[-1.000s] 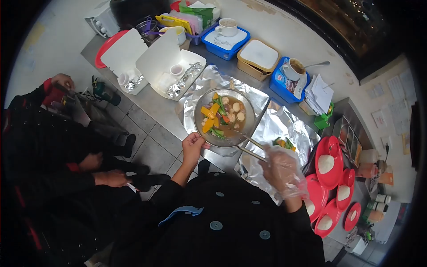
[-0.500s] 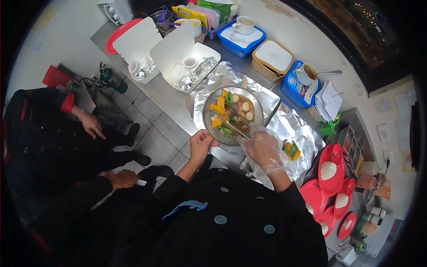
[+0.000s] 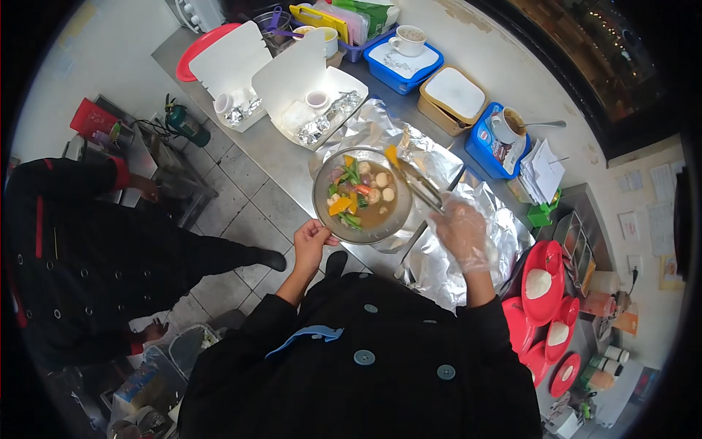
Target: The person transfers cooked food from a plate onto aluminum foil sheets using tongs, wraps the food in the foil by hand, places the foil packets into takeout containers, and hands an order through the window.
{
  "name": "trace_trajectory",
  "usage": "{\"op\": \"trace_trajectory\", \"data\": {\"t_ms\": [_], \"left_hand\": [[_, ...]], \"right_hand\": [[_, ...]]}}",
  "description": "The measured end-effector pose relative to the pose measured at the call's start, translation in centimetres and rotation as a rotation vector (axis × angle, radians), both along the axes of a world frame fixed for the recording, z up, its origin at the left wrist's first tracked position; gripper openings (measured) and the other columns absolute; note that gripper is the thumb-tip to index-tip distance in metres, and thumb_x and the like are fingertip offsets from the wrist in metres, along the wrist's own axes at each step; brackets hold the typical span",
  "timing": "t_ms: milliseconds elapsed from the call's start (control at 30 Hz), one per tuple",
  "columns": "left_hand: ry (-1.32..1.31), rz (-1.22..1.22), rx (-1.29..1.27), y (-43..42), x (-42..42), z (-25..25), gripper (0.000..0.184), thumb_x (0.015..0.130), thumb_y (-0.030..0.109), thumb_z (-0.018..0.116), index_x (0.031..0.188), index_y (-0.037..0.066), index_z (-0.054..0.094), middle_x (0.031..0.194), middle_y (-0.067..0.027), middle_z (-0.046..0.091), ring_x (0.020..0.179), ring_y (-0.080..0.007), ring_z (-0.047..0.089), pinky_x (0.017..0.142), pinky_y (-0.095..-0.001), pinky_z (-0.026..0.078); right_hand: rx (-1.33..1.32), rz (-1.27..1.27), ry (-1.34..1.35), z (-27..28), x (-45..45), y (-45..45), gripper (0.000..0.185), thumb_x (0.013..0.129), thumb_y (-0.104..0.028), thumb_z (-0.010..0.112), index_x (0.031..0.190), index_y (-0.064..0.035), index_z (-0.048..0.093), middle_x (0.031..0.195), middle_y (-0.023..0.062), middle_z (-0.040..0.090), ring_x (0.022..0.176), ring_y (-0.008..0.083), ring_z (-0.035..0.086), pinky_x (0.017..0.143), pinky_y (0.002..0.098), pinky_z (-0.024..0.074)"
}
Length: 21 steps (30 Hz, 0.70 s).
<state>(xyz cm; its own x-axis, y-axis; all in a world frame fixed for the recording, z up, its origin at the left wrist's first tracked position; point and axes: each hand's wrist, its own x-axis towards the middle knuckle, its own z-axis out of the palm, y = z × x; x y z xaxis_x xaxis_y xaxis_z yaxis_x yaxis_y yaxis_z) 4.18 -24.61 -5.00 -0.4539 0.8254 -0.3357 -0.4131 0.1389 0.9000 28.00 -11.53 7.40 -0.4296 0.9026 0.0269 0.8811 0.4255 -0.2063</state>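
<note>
Left hand (image 3: pixel 311 240): bare, thumb and fingers pinched narrow on the near-left rim of a round, shallow metal bowl (image 3: pixel 401 211). Bowl sits over a crinkled silver foil sheet (image 3: pixel 426 148) at the counter's near edge; cannot tell whether its base bears on the surface. Contents: brown broth, green vegetables, orange chunks, pale round slices.

Right hand (image 3: pixel 462 233): in a clear plastic glove, closed around slim metal tongs (image 3: pixel 422 186). Tong tips hold one orange-yellow chunk (image 3: pixel 392 155) at the bowl's far-right rim; contact with rim unclear.

Surroundings: two open white clamshell boxes (image 3: pixel 289 84) beyond the bowl, to the left; red oval plates (image 3: pixel 556 265) with white rice mounds (image 3: pixel 538 284) on the right. Person in black jacket with red trim (image 3: pixel 95 256) at far left.
</note>
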Motion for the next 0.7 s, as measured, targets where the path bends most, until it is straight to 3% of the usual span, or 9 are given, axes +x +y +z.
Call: {"op": "trace_trajectory", "data": {"t_ms": [33,133,267,367,467,633,700], "left_hand": [[0.000,-0.001,-0.001,-0.3,-0.3,0.0,0.009,0.081,0.003,0.051,0.072,0.002,0.050,0.066,-0.0065,0.058,0.054,-0.0142,0.059,0.055,-0.0246,0.051],[0.029,0.014,-0.018,-0.9,-0.8,-0.1,0.009,0.081,0.003,0.052,0.072,0.002,0.050,0.066,-0.0065,0.057,0.054,-0.0141,0.059,0.055,-0.0248,0.051],[0.030,0.042,-0.018,-1.1,-0.9,-0.4,0.010,0.081,0.004,0.052,0.072,0.002,0.050,0.066,-0.0060,0.057,0.054,-0.0138,0.058,0.055,-0.0247,0.051],[0.020,0.058,-0.016,-1.0,-0.7,0.3,0.011,0.082,0.005,0.052,0.072,0.002,0.050,0.065,-0.0054,0.056,0.053,-0.0132,0.057,0.055,-0.0245,0.051],[0.015,0.046,0.004,-0.9,-0.6,-0.1,0.009,0.082,0.003,0.052,0.073,0.002,0.051,0.065,-0.0060,0.057,0.053,-0.0133,0.058,0.054,-0.0247,0.051],[0.031,-0.004,0.020,-0.7,-0.7,-0.2,0.007,0.082,0.002,0.052,0.075,0.000,0.052,0.066,-0.0075,0.058,0.054,-0.0138,0.059,0.054,-0.0247,0.051],[0.022,-0.031,0.017,-0.6,-0.6,-0.3,0.007,0.083,0.002,0.052,0.076,0.000,0.052,0.067,-0.0077,0.059,0.054,-0.0136,0.059,0.054,-0.0246,0.051]], "right_hand": [[0.088,0.022,-0.004,-1.0,0.6,0.8,0.032,0.075,-0.030,0.060,0.095,-0.0053,0.060,0.084,0.0161,0.062,0.073,0.0316,0.061,0.064,0.0416,0.0482],[-0.005,0.016,-0.157,-2.3,0.8,2.1,0.031,0.075,-0.031,0.060,0.093,-0.0052,0.060,0.084,0.0170,0.061,0.073,0.0319,0.061,0.064,0.0418,0.0482],[0.066,0.031,-0.095,-0.9,0.5,0.4,0.031,0.075,-0.031,0.061,0.091,-0.0048,0.060,0.083,0.0179,0.061,0.074,0.0322,0.061,0.064,0.0419,0.0482],[-0.221,0.087,-0.191,2.3,-1.1,-2.0,0.042,0.075,-0.028,0.062,0.109,-0.0043,0.054,0.091,0.0177,0.060,0.081,0.0322,0.059,0.068,0.0422,0.0468],[-0.144,0.175,-0.231,1.0,-1.6,-3.2,0.041,0.076,-0.027,0.061,0.109,-0.0046,0.054,0.094,0.0172,0.060,0.082,0.0315,0.060,0.068,0.0417,0.0474],[-0.103,0.098,-0.243,0.6,-0.6,-3.4,0.040,0.077,-0.028,0.060,0.112,-0.0086,0.053,0.089,0.0133,0.062,0.077,0.0290,0.061,0.064,0.0395,0.0489],[0.059,0.123,-0.133,-0.1,0.4,-3.8,0.028,0.071,-0.011,0.053,0.098,-0.0065,0.057,0.075,0.0123,0.060,0.067,0.0280,0.060,0.057,0.0405,0.0480]]}}
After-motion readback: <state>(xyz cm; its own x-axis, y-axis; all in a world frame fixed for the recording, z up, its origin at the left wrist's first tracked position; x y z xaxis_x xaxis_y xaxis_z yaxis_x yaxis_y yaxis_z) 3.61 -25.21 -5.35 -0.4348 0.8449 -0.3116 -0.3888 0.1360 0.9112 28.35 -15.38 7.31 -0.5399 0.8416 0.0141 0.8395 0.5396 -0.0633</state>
